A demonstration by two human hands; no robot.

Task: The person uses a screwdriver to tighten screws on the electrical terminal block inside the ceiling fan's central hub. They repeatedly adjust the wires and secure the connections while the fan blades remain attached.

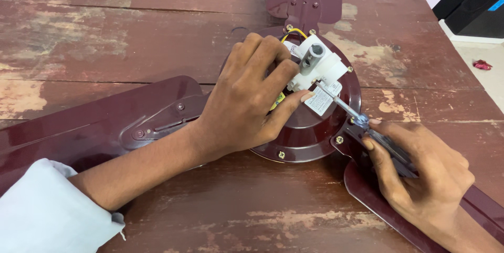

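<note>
On worn wooden surface (105, 32), maroon ceiling fan motor (310, 137) lies centre, white plastic block (320, 66) on top. Left hand (247, 100) closed around block, steadying it. Right hand (420, 174) clamped on screwdriver (349, 111), tip at block's lower edge. Block seems still attached; fastening work looks unfinished. Count: three blades (94, 127) visible, one motor, one screwdriver, one yellow wire (294, 32). Black boxes (472, 6) far right, off surface.

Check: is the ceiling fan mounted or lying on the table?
Lying down: the ceiling fan rests on the wooden table, blades spread flat.
</note>
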